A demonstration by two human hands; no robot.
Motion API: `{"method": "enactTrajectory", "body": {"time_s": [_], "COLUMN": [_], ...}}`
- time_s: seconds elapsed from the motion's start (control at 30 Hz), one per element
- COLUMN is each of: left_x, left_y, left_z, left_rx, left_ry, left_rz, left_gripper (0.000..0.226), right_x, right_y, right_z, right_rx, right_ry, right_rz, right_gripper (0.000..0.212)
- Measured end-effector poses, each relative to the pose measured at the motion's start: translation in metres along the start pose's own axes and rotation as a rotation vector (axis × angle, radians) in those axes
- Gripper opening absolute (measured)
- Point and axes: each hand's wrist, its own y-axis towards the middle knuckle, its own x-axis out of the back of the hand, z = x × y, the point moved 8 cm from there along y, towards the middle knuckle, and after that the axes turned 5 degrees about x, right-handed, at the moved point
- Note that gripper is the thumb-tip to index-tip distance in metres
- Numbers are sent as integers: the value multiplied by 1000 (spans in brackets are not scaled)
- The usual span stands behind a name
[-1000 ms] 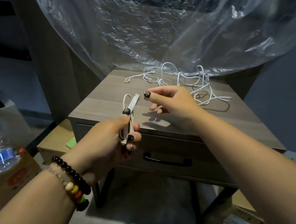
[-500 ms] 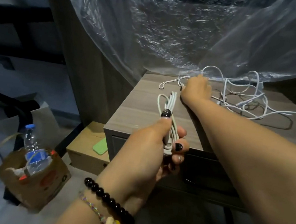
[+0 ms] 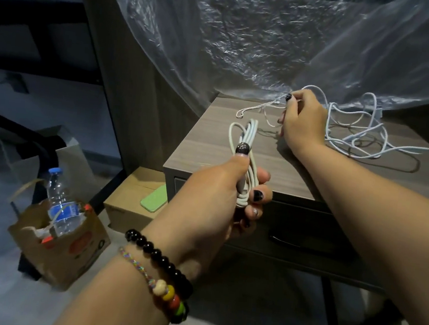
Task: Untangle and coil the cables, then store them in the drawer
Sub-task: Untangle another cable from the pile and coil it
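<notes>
Left hand [image 3: 216, 189] grips a coiled white cable [image 3: 245, 165] upright in front of the nightstand [image 3: 209, 148] w/ closed drawer [image 3: 307, 225], while right hand [image 3: 302, 121] pinches a strand of the tangled cables [image 3: 364, 133] on top, far side.

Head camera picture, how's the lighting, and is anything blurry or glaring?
Head view: dim overall; crinkled plastic sheet catches pale glare; right hand casts a shadow on the table; coiled cable in the left hand looks sharp; straight edges bow toward the frame's sides.
</notes>
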Motion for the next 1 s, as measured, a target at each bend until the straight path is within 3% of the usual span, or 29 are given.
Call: {"method": "enactTrajectory", "body": {"time_s": [0.1,0.2,0.33,0.4,0.47,0.5,0.6,0.7,0.83,1.0], "left_x": [-1,-2,-7,-8,-10,-10,-11,-10,-1,11], "left_y": [-6,-8,-9,-8,-8,-8,-9,-10,-10,-8], "left_z": [1,2,3,4,5,5,5,7,7,4], "left_rx": [-6,-6,-7,-7,-10,-11,-18,-14,-22,-68], "left_ry": [1,-10,-10,-7,-16,-21,-26,-29,-25,20], "left_rz": [-5,-16,-15,-12,-5,-5,-5,5,-27,-184], "left_gripper": [36,36,37,37,37,37,36,37,38,36], "right_x": [17,27,27,40,66,68,45,46,48,53], "right_y": [-8,-18,-37,-40,-41,-42,-48,-52,-52,-76], "right_z": [-2,-15,-26,-19,0,9,26,36,22,12], "right_rx": [-57,-228,-403,-327,-112,-30,112,219,30,-388], "right_ry": [7,148,311,278,70,9,-132,-214,22,628], "right_rz": [-51,-67,60,-22,-204,-194,50,12,51,49], "right_gripper": [15,11,12,13,18,21,30,29,15,16]}}
